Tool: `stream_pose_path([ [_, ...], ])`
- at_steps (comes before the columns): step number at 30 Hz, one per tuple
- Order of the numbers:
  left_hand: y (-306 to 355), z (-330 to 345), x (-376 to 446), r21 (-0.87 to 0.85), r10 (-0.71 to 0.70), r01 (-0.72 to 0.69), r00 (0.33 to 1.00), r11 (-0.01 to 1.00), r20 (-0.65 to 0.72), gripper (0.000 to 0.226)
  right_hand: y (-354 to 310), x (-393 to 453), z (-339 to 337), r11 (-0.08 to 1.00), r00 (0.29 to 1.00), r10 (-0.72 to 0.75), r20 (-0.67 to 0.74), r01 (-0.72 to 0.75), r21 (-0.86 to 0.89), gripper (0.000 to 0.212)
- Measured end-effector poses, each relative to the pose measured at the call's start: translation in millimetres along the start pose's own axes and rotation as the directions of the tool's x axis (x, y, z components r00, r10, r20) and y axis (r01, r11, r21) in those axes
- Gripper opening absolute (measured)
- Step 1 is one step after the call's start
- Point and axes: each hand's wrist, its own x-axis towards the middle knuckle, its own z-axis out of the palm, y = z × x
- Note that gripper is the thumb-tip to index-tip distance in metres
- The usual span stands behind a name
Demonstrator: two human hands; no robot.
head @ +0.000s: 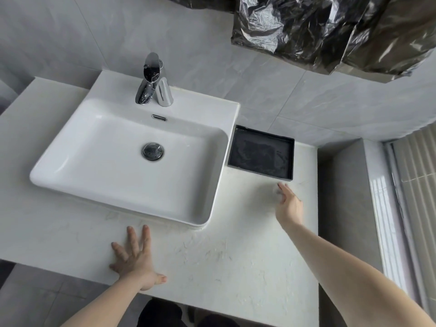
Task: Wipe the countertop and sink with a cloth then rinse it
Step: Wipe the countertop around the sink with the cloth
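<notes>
While left hand [134,258] lies flat, sink [59,171] long axis left-right.

i see a black tray [260,155] sitting just right of the basin against the grey tiled wall [271,90]. crumpled black plastic sheeting [330,29] hangs at the top right. a pale small stand [164,94] sits beside the chrome tap [148,79]. ribbed window blinds [415,161] run down the right.
</notes>
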Motion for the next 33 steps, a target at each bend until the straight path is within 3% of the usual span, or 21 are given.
stream_pose_path([
  [3, 2, -2, -1, -0.003, -0.007, 0.007, 1.0, 1.0, 0.008, 0.16, -34, -6, 38, 0.969, 0.965, -0.248, 0.089, 0.248, 0.01, 0.049],
  [5, 2, -2, -1, 0.0, -0.007, 0.007, 1.0, 1.0, 0.016, 0.16, -50, -15, 69, 0.923, 0.898, -0.362, 0.25, 0.384, -0.041, 0.049],
  [7, 2, -4, 0, 0.003, -0.001, 0.001, 1.0, 1.0, 0.019, 0.16, -57, -28, 97, 0.879, 0.847, -0.36, 0.392, 0.449, -0.162, 0.06],
  [10, 1, -3, 3, 0.006, 0.005, -0.005, 1.0, 1.0, 0.019, 0.162, -39, -38, 112, 0.846, 0.855, -0.32, 0.407, 0.451, -0.284, 0.068],
  [14, -1, -2, 3, 0.012, 0.018, -0.019, 1.0, 1.0, 0.015, 0.163, 14, -31, 82, 0.894, 0.927, -0.224, 0.299, 0.318, -0.316, 0.059],
  [19, 1, -3, 1, 0.03, 0.011, -0.011, 1.0, 0.999, 0.014, 0.163, 84, -4, 5, 0.926, 0.979, 0.011, 0.205, 0.067, -0.372, 0.081],
  [22, 2, -5, -1, 0.034, 0.006, -0.007, 1.0, 0.999, 0.019, 0.164, 82, 3, -36, 0.937, 0.981, 0.182, 0.07, -0.151, -0.314, 0.074],
  [24, 3, -7, -3, 0.037, -0.002, 0.001, 1.0, 0.999, 0.025, 0.164, 67, 7, -40, 0.955, 0.982, 0.187, -0.023, -0.187, -0.23, 0.072],
  [26, 3, -8, -4, 0.038, -0.006, 0.004, 0.999, 0.999, 0.031, 0.164, 44, 7, -25, 0.986, 0.999, 0.038, -0.019, -0.04, -0.161, 0.069],
  [29, 4, -8, -3, 0.027, -0.011, 0.01, 0.999, 1.0, 0.035, 0.164, -1, -2, 21, 0.968, 0.97, -0.217, 0.112, 0.229, -0.104, 0.047],
  [33, 6, -8, -2, 0.034, -0.017, 0.016, 0.999, 0.999, 0.039, 0.163, -60, -20, 90, 0.908, 0.873, -0.35, 0.34, 0.406, -0.107, 0.067],
])
